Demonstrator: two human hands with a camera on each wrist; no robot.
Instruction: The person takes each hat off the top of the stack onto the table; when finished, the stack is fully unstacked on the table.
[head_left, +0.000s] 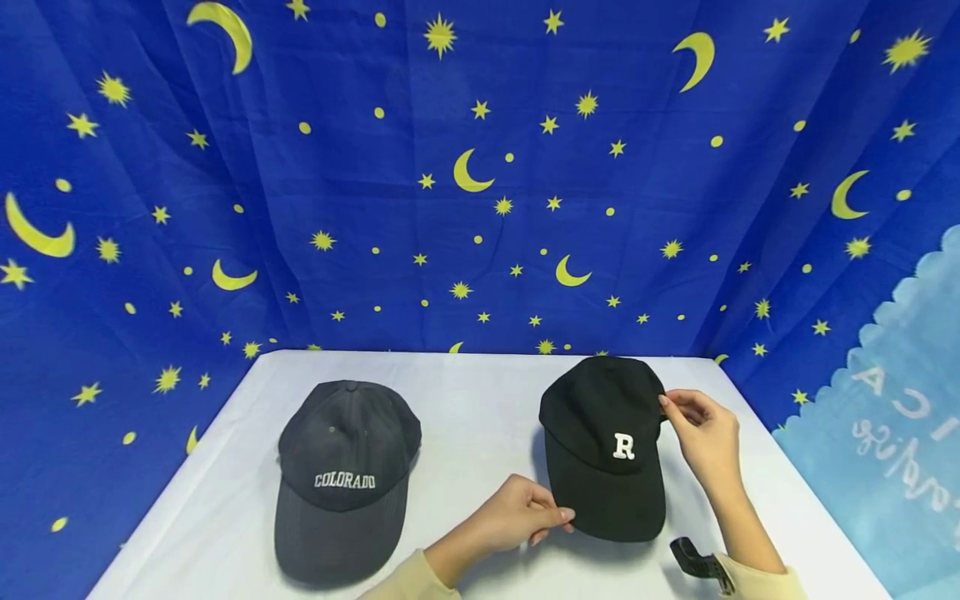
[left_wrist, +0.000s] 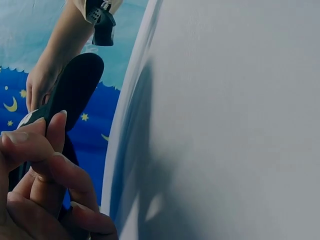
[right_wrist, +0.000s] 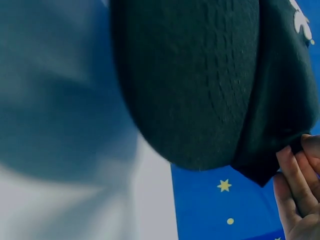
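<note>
A black baseball cap [head_left: 600, 417] with a white letter R on its front is held up between both hands, its brim toward the person. With thumb and fingers, the left hand [head_left: 517, 515] pinches the left edge of the brim. On the other side, the right hand [head_left: 705, 433] grips the cap's lower rim between thumb and fingers. The right wrist view shows the underside of the brim [right_wrist: 185, 85] and the right fingers [right_wrist: 295, 175] pinching the rim. In the left wrist view, the left fingers [left_wrist: 75, 175] partly cover the cap.
A dark grey cap [head_left: 345, 483] lettered COLORADO lies on the white table [head_left: 480, 400] at the left, brim toward the person. Blue cloth [head_left: 375, 183] with yellow moons and stars hangs behind. Light blue fabric [head_left: 900, 392] hangs at the right. A black strap device [head_left: 697, 560] sits at the right wrist.
</note>
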